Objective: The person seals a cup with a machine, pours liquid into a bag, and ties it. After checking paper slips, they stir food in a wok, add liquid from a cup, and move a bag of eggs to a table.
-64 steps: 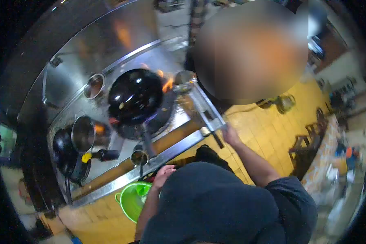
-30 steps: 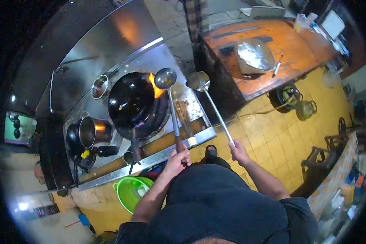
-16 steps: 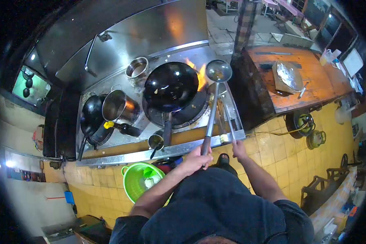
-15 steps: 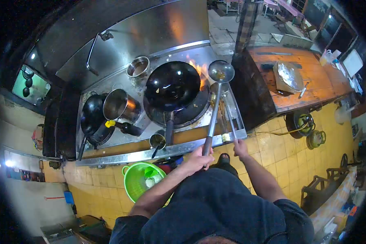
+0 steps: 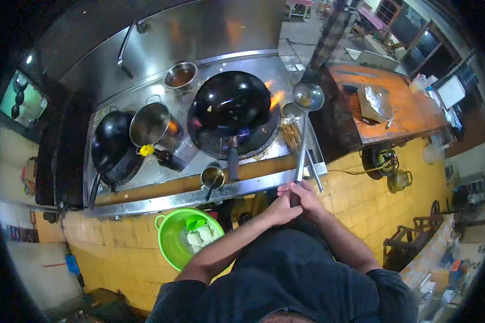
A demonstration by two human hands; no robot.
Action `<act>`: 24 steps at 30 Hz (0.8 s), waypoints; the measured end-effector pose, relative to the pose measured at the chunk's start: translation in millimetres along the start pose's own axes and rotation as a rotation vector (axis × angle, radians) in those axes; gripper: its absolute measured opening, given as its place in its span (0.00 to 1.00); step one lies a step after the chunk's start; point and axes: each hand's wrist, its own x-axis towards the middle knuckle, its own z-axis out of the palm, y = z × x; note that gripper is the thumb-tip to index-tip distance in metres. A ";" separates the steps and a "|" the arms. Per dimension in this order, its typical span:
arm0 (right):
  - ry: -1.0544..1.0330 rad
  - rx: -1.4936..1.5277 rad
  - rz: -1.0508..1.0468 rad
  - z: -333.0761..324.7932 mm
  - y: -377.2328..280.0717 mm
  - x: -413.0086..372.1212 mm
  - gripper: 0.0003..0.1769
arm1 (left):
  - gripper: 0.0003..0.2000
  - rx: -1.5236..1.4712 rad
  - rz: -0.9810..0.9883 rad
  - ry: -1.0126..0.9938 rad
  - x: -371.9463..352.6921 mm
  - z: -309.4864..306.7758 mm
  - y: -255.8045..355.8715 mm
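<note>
My left hand is closed round the dark lower end of the handle of a long metal ladle. My right hand wraps the same handle just above it, so both hands meet near my waist. The ladle's round bowl is raised beyond the right side of the stove, with a little something brownish inside. Left of it a black wok sits over the burner, with orange flame at its right rim. A thin metal handle leans over the stove's front edge near my right hand.
On the stove stand a tall steel pot, a second wok, a bowl of brown liquid and a small metal cup. A green basket is below left. A wooden table stands at right.
My right hand has let go of the thin metal handle and moved left onto the ladle's handle. The ladle's bowl has shifted right. The flame beside the wok looks smaller.
</note>
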 end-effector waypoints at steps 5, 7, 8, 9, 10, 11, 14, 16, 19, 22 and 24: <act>0.120 0.204 0.127 -24.1 -2.0 -12.6 0.08 | 0.20 0.138 0.058 -0.347 -41.3 -46.3 35.6; 0.113 0.087 0.141 -40.1 -1.8 -18.7 0.08 | 0.16 -0.053 -0.016 -0.222 -56.7 -60.0 -11.4; 0.121 -0.026 0.159 -44.9 -5.8 -17.9 0.08 | 0.16 -0.161 -0.089 -0.137 -69.6 -69.8 -27.3; 0.118 -0.029 0.163 -46.2 -13.7 -14.6 0.08 | 0.16 -0.363 -0.173 -0.073 -82.6 -80.3 -49.1; 0.115 -0.070 0.173 -46.7 -21.5 -13.6 0.08 | 0.17 -0.304 -0.232 -0.020 -91.4 -92.3 -74.3; 0.114 -0.108 0.189 -49.1 -25.4 -12.9 0.09 | 0.17 -0.284 -0.316 0.027 -102.7 -101.5 -92.8; 0.048 -0.126 0.177 -53.4 -45.1 6.2 0.07 | 0.17 -0.220 -0.414 0.105 -117.3 -114.5 -96.6; -0.028 -0.122 0.194 -51.6 -59.6 27.3 0.08 | 0.17 -0.207 -0.512 0.119 -117.6 -113.2 -79.5; -0.087 -0.120 0.239 -50.6 -68.3 59.1 0.08 | 0.16 -0.288 -0.351 0.296 -108.6 -106.9 -74.8; -0.115 -0.074 0.220 -47.4 -69.2 79.6 0.08 | 0.15 -0.386 -0.280 0.296 -99.0 -88.1 -74.0; -0.069 -0.067 0.223 -38.5 -72.4 81.1 0.09 | 0.14 -0.267 -0.302 0.180 -99.9 -80.5 -87.8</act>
